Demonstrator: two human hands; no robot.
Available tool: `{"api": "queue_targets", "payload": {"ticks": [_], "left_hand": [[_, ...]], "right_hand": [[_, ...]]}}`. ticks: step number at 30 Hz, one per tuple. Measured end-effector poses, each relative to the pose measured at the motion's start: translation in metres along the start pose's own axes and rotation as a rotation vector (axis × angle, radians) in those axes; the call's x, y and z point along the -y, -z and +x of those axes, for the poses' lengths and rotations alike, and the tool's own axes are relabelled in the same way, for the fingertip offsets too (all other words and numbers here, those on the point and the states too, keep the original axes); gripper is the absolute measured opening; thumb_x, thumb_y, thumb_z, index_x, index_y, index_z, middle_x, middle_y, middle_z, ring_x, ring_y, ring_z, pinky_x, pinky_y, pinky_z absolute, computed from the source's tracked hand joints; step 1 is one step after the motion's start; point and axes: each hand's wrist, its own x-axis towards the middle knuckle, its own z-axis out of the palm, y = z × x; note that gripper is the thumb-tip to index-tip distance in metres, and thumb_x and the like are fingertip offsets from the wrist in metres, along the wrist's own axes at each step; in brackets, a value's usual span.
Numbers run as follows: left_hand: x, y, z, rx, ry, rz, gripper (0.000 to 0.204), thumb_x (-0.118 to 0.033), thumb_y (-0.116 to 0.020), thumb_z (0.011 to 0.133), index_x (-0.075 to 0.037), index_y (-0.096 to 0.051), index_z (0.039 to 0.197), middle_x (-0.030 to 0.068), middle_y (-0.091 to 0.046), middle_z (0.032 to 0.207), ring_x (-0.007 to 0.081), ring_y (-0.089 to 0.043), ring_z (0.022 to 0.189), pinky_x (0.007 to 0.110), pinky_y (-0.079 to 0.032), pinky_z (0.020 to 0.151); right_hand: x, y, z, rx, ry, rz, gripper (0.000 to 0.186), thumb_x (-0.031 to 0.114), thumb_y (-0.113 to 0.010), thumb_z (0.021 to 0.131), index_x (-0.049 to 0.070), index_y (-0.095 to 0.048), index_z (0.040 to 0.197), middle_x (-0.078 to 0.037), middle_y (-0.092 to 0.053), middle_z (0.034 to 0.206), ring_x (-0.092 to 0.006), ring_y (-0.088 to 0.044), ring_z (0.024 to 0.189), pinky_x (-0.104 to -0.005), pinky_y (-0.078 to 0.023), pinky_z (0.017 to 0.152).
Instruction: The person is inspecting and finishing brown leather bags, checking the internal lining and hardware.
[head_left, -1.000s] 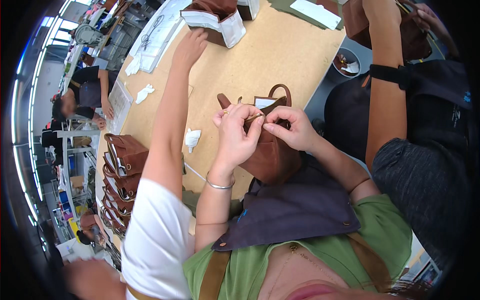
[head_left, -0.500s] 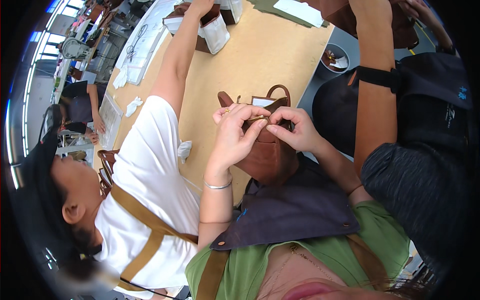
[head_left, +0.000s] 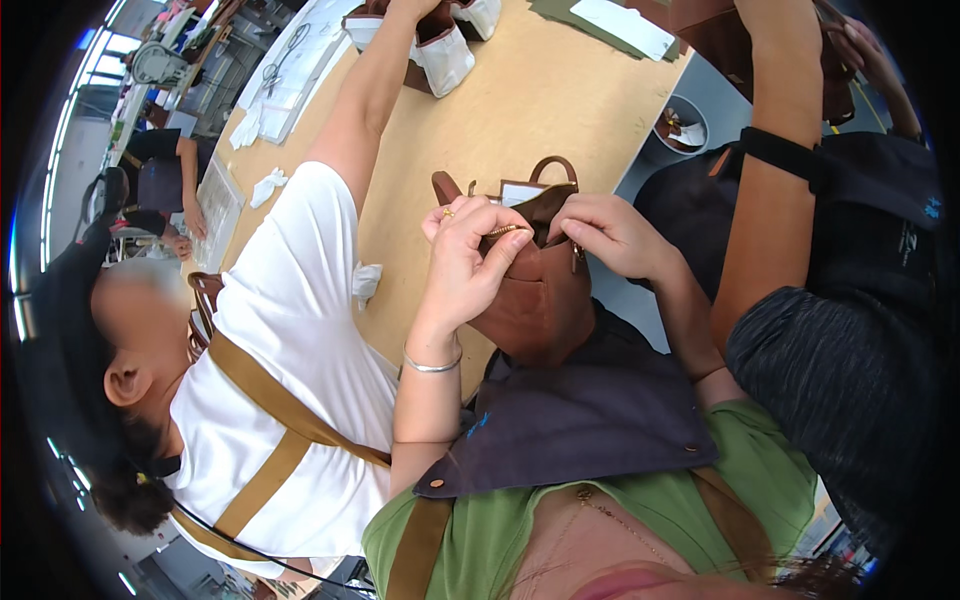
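Observation:
A brown leather bag (head_left: 545, 310) stands at the table edge against my apron, its zipped mouth partly open and its handle loop (head_left: 553, 168) up on the far side. On the left of the mouth, my left hand (head_left: 470, 250) pinches the zipper edge (head_left: 505, 231) between thumb and fingers. Opposite it, my right hand (head_left: 610, 232) grips the bag's rim on the right, fingertips at the opening. A gold zipper pull (head_left: 578, 250) hangs just below my right fingers. A white paper piece (head_left: 520, 193) shows inside or behind the mouth.
Close on my left, a person in white (head_left: 290, 240) reaches across the table (head_left: 480, 120) to brown-and-white bags (head_left: 440, 60). Another person's forearm (head_left: 775, 200) is on my right beside a brown leather bag (head_left: 710, 40). A grey bin (head_left: 682, 125) stands past the table edge. Crumpled white cloth (head_left: 367, 283) lies nearby.
My hands have moved apart at the bag's mouth, and the opening between them is wider. My right hand has shifted to the right. The whole view has shifted slightly.

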Motion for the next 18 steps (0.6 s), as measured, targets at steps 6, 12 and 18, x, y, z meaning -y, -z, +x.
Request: {"api": "queue_targets", "payload": {"ticks": [6, 12, 18], "left_hand": [[-0.014, 0.027, -0.029, 0.044, -0.004, 0.064, 0.007, -0.020, -0.073, 0.086, -0.013, -0.071, 0.085, -0.0056, -0.060, 0.079, 0.0116, -0.053, 0.086, 0.034, -0.024, 0.094], [-0.007, 0.035, -0.048, 0.016, 0.025, 0.096, 0.009, -0.020, -0.076, 0.082, -0.013, -0.071, 0.083, -0.0046, -0.059, 0.076, 0.0122, -0.053, 0.087, 0.035, -0.024, 0.095], [-0.003, 0.073, -0.085, 0.005, 0.069, 0.249, 0.010, -0.015, -0.076, 0.077, -0.013, -0.070, 0.084, -0.0020, -0.062, 0.087, 0.0137, -0.056, 0.089, 0.037, -0.025, 0.097]], "right_hand": [[0.024, -0.001, 0.001, 0.112, 0.023, 0.031, 0.016, 0.010, -0.054, 0.093, 0.001, -0.067, 0.092, -0.009, -0.062, 0.083, -0.0213, -0.058, 0.078, -0.0315, -0.046, 0.070], [0.029, -0.009, 0.006, 0.160, 0.074, 0.051, 0.016, 0.012, -0.056, 0.093, 0.001, -0.067, 0.091, -0.010, -0.062, 0.081, -0.0213, -0.060, 0.074, -0.0319, -0.047, 0.066], [0.054, -0.031, 0.028, 0.277, 0.264, -0.019, 0.014, 0.008, -0.055, 0.090, 0.000, -0.067, 0.092, -0.011, -0.059, 0.080, -0.0248, -0.060, 0.071, -0.0339, -0.046, 0.062]]}}
